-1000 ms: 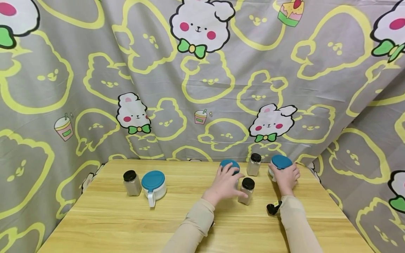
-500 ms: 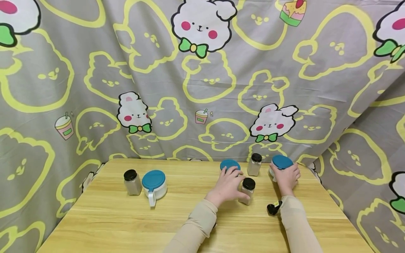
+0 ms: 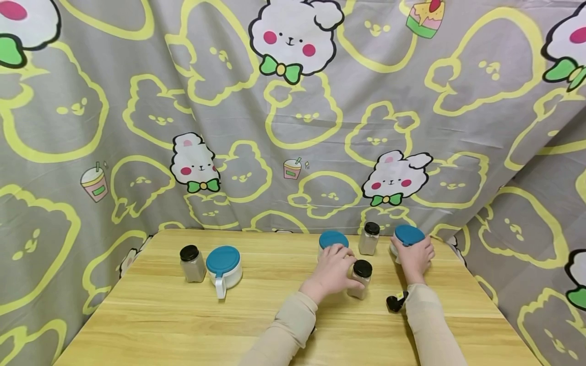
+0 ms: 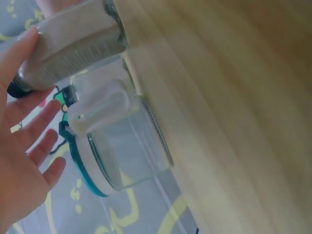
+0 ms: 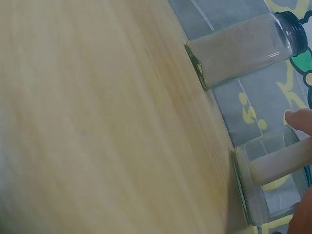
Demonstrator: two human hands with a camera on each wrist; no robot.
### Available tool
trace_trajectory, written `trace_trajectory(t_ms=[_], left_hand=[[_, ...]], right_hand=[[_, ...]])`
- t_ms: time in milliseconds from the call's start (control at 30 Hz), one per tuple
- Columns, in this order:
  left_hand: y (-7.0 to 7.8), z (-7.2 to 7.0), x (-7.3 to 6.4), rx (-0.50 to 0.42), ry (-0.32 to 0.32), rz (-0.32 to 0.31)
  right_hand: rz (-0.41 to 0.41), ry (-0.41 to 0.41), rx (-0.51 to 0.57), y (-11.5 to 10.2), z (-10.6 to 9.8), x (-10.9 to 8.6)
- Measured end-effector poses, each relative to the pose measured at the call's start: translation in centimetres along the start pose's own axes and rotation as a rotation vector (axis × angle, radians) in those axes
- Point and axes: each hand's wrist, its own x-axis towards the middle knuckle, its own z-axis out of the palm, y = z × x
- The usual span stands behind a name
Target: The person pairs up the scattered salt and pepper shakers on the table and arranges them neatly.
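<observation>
Your left hand (image 3: 332, 268) pinches a square clear-glass jar with a black lid (image 3: 362, 271) between thumb and index finger, its other fingers spread. That jar is upright, near the right half of the wooden counter (image 3: 151, 325). Your right hand (image 3: 415, 257) has its thumb and fingers around a round clear-glass cup with a blue lid and pale handle (image 3: 409, 235), at the counter's far right. Behind your left hand stands a second blue-lidded cup (image 3: 333, 239); another black-lidded jar (image 3: 369, 239) stands between the two cups.
</observation>
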Motion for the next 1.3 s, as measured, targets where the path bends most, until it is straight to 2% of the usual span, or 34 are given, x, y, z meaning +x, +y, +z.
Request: trace_trajectory(t_ms=[433,867,1067,1300], left_hand=[[0.9,-0.2,-0.7,-0.053,-0.017,-0.043],[1.3,0.0,-0.4,-0.119,-0.05,-0.082],[1.3,0.0,-0.3,-0.12,-0.059,-0.093],[1.4,0.0,-0.4,-0.116,-0.04,-0.111]], right_hand=[[0.005,0.015,-0.008,-0.1,0.0,0.1],[0.005,0.046,-0.022,-0.1,0.1,0.0],[-0.007,0.051,-0.023,0.0,-0.2,-0.1],[-0.026,0.051,-0.014,0.4,-0.4,0.0]])
